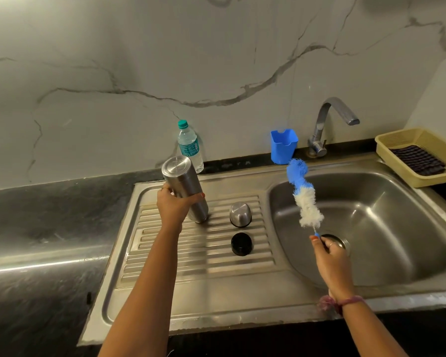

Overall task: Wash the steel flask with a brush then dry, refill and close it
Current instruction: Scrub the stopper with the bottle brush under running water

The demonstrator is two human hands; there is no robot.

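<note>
Head view, from the left: a dark, glossy stone bench (pixel 44 228) runs under a white marble-veined wall (pixel 165 60). Set into it is a stainless steel sink unit with a ribbed draining board (pixel 170 256) on its left half. The left hand (pixel 174 204) wraps round a tall cylindrical brushed-steel flask (pixel 184 184), thumb on the near side and fingers curled over the far side; that grip is closed firmly on the body. The flask stands upside down, flat base up, tilted slightly, its mouth end touching the ribs of the draining board. Behind it, against the wall, stands a clear plastic water bottle with a green cap (pixel 188 145). Just right of the flask, on the ribs, sits a rounded steel cup lid (pixel 240 214), and nearer the person a round black stopper (pixel 241 244); the two lie apart from each other and from the flask. Further back, a small blue plastic holder (pixel 283 146) stands on the sink's rear ledge. The right hand (pixel 331 256) hovers over the steel basin (pixel 384 228), its grip pinched on the thin handle end of a blue-and-white fluffy bottle brush (pixel 304 194), which points up and away. A curved chrome tap (pixel 327 119) rises behind. At far right, a pale yellow plastic tray (pixel 392 140) holds a dark striped cloth (pixel 417 159).
</note>
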